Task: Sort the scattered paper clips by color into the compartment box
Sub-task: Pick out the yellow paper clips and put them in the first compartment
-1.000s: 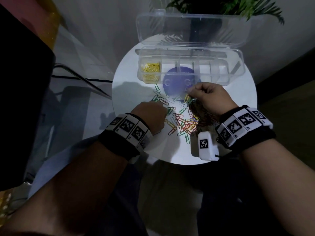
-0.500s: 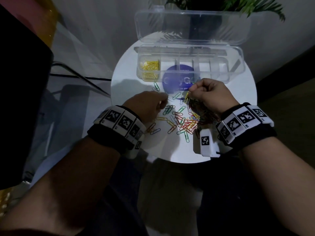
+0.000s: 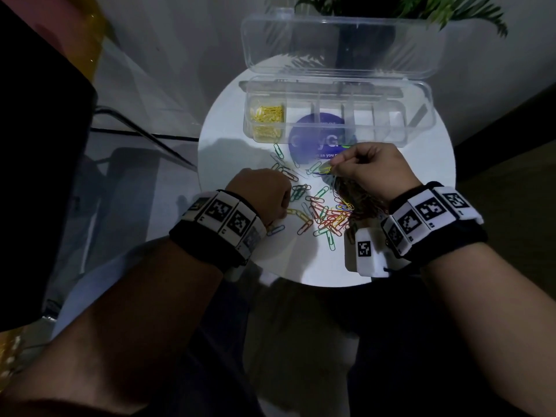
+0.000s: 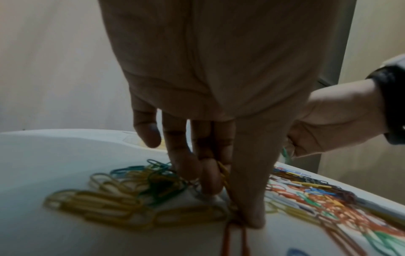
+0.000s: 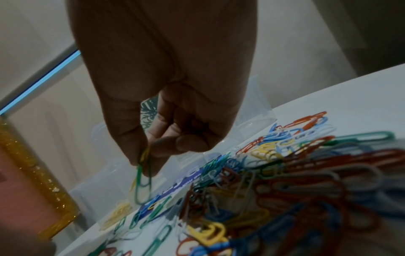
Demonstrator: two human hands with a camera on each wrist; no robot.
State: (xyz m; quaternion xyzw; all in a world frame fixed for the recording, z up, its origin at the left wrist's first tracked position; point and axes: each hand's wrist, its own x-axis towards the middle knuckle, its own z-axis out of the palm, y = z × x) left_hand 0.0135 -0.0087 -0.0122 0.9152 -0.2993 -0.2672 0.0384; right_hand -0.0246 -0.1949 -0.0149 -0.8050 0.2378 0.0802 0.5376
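A clear compartment box (image 3: 385, 121) stands open at the back of the round white table (image 3: 234, 164), with yellow clips (image 3: 267, 112) in its leftmost compartments. A mixed pile of coloured paper clips (image 3: 328, 215) lies in front of it. My left hand (image 3: 287, 195) is at the pile's left edge, fingers pointing down; in the left wrist view the left hand (image 4: 228, 190) pinches a yellow clip (image 4: 223, 173) against the table. My right hand (image 3: 332, 165) hovers over the pile's far side. There the right hand (image 5: 146, 161) pinches a green clip (image 5: 143, 181) and a yellow one between thumb and forefinger.
The box lid (image 3: 340, 40) stands up behind the box, with a plant (image 3: 391, 7) beyond it. A purple round sticker (image 3: 319, 136) lies under the box's front. A glass tabletop (image 3: 135, 100) is to the left. Loose clips (image 3: 279, 152) trail toward the box.
My left hand reached a little toward the middle of the pile, then drew back to its left edge. My right hand stays nearly still, holding its clips above the pile.
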